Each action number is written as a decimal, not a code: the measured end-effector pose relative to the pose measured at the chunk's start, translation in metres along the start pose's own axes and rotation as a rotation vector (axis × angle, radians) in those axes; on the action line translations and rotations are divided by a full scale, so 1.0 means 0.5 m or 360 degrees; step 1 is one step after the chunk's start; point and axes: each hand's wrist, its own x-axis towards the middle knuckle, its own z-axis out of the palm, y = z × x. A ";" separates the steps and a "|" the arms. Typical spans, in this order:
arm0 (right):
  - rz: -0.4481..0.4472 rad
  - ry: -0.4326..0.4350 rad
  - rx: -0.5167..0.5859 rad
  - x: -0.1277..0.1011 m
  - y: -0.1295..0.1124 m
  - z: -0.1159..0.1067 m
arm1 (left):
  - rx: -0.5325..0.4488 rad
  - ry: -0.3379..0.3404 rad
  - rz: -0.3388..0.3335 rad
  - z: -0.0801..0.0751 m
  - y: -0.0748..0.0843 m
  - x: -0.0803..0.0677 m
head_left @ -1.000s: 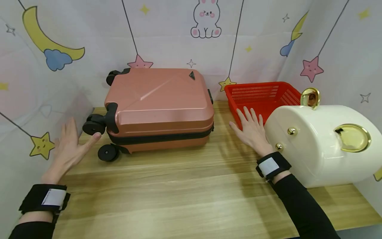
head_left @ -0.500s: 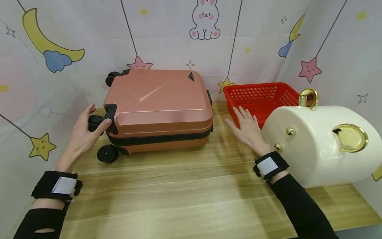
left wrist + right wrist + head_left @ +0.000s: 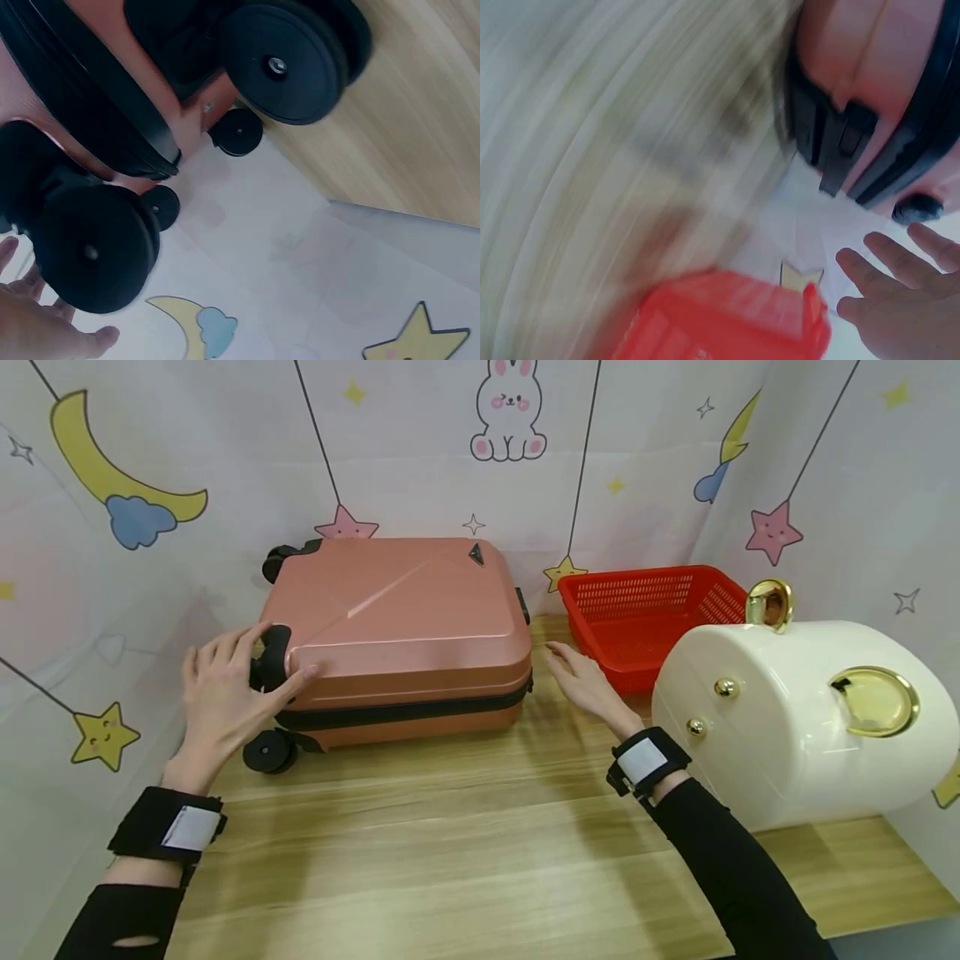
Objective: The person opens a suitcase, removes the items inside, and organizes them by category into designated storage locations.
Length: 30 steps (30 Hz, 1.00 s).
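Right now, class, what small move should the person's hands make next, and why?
Probably bring the right hand leftward against the pink hard-shell suitcase, opposite its wheels: the left hand is at the wheeled end, while the right hangs apart, in the gap beside the red plastic basket.

One high view, two close ones at the ends of the suitcase (image 3: pixel 397 618).
The head camera looks forward and down across the table (image 3: pixel 420 843) to the printed backdrop (image 3: pixel 412 452); the left wrist camera, tilted, faces the wheels (image 3: pixel 259 86) closely, sharing them and the moon (image 3: pixel 86 458) with the head view; the right wrist camera, likewise tilted, closely faces the opposite end, sharing it and the red basket (image 3: pixel 628 680) with the head view.
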 end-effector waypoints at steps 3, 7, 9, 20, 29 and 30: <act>0.0032 -0.0022 0.0098 0.022 -0.008 0.019 | 0.0000 0.0004 0.0015 0.007 0.012 0.001; 0.0082 -0.0089 0.0264 0.051 -0.006 0.045 | 0.0005 -0.0021 0.0038 0.016 0.021 0.000; 0.0123 -0.0134 0.0385 0.063 -0.001 0.056 | 0.0004 -0.0042 0.0053 0.021 0.024 -0.002; 0.0174 -0.0176 0.0490 0.085 0.012 0.090 | 0.0104 -0.0093 0.0107 0.027 0.015 -0.002; 0.0116 -0.0131 0.0401 0.070 0.015 0.095 | 0.0153 -0.0124 -0.0021 0.009 -0.008 0.000; 0.0125 -0.0109 0.0388 0.068 0.016 0.094 | 0.0179 -0.0141 -0.0023 0.007 -0.009 0.000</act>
